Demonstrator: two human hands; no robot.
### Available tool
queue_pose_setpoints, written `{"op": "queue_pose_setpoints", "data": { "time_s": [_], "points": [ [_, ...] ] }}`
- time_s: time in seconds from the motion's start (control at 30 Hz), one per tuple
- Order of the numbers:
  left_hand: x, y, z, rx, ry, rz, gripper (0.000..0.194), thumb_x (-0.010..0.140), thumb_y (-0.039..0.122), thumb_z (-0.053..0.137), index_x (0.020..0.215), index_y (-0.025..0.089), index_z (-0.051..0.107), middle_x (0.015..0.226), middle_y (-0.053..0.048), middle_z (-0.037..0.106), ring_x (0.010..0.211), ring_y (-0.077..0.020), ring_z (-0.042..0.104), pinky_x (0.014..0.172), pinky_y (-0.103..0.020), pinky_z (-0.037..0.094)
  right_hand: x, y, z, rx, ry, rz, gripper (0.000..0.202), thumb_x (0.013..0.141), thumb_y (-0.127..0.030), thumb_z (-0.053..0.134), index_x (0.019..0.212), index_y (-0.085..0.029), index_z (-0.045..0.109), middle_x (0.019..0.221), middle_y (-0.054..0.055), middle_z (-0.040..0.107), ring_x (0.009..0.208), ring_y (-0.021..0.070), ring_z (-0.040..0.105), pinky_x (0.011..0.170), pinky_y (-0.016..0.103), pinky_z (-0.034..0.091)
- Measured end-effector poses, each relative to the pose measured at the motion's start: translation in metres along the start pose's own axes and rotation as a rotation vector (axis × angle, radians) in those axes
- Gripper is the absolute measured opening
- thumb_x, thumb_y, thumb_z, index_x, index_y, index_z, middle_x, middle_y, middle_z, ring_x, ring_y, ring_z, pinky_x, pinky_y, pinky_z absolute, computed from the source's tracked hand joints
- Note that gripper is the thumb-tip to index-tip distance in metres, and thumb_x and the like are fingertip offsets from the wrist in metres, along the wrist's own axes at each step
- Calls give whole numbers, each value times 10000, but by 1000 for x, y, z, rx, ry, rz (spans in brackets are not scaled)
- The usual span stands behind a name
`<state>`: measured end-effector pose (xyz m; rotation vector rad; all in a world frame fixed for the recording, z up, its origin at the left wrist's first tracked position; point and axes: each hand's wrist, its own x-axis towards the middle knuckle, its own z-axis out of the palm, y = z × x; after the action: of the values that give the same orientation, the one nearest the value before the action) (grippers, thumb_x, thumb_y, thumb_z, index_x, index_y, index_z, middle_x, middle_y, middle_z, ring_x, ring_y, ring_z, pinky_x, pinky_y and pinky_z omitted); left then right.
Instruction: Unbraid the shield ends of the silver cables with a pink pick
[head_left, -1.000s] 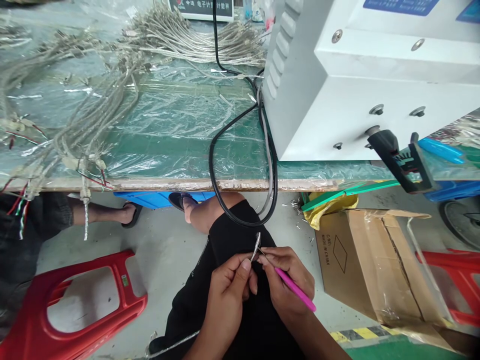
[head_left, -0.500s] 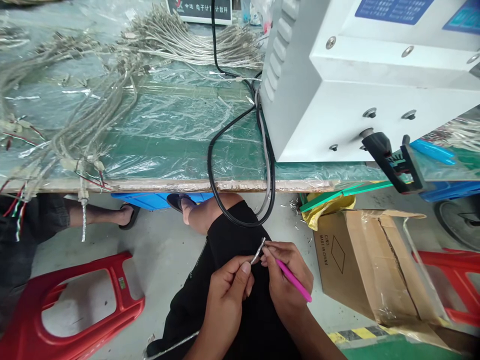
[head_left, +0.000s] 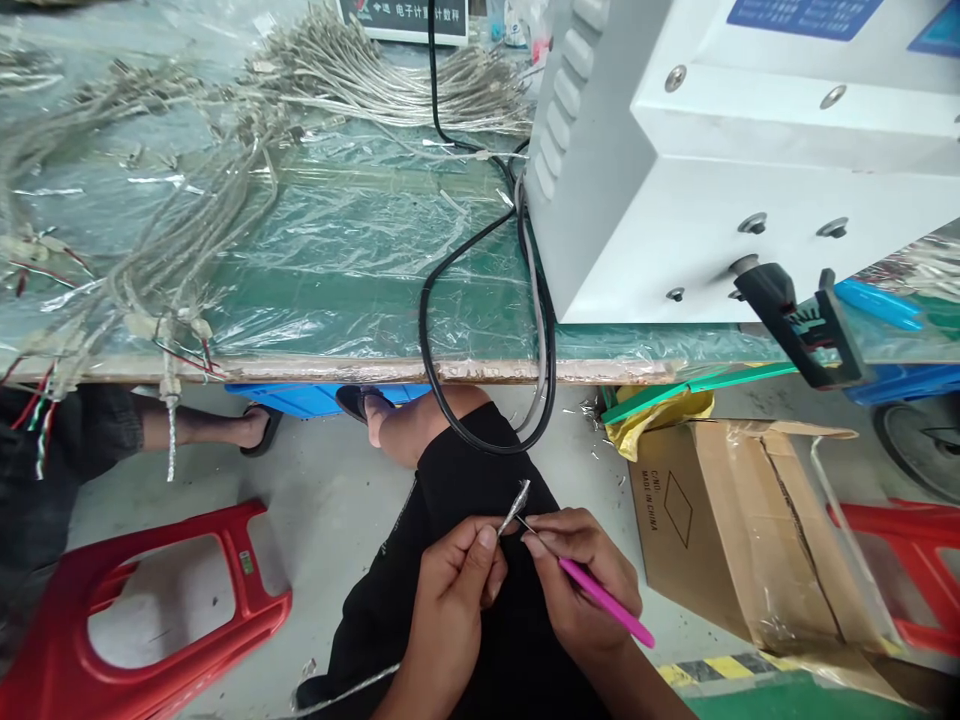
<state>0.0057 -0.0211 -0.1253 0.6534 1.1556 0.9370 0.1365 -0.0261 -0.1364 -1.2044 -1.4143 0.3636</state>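
My left hand (head_left: 459,572) pinches a thin cable between thumb and forefinger, its silver braided end (head_left: 516,505) pointing up to the right. A pale length of cable (head_left: 349,692) shows below, near my left wrist. My right hand (head_left: 583,570) is closed on a slim pink-handled pick (head_left: 607,602). The thin dark tip of this tool reaches left to the braid, near my left fingertips; whether it touches cannot be made out. Both hands are above my lap, in front of the table edge.
Clear cables (head_left: 390,90) lie bundled on the green tabletop (head_left: 337,300), some hanging over its edge. A white machine (head_left: 720,230) stands at right, with a black cord loop (head_left: 424,320) beside it. Below are a cardboard box (head_left: 720,510) and a red stool (head_left: 259,590). Another person's leg (head_left: 195,430) is at left.
My right hand has drawn slightly right and down with the pink-handled pick, exposing more of its tip. The braided end looks more flared. My left hand stays nearly in place.
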Motion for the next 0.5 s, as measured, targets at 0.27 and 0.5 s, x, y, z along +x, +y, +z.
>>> {"op": "queue_pose_setpoints", "data": {
  "time_s": [0.27,0.5],
  "points": [
    [-1,2,0,21,-9,-1,376,927,473,613,940,126,757,529,58,398,482,-90,285,471,-235,229,4,4,0,-11,-25,26,227,813,8,676,882,-209,673,825,45,737,748,179,731,616,304,624],
    [-2,1,-1,124,-14,46,337,942,436,605,984,143,767,546,53,420,512,-101,341,501,-232,283,8,3,3,7,-9,27,229,814,7,684,890,-209,681,840,46,742,748,174,731,622,299,624]
  ]
}}
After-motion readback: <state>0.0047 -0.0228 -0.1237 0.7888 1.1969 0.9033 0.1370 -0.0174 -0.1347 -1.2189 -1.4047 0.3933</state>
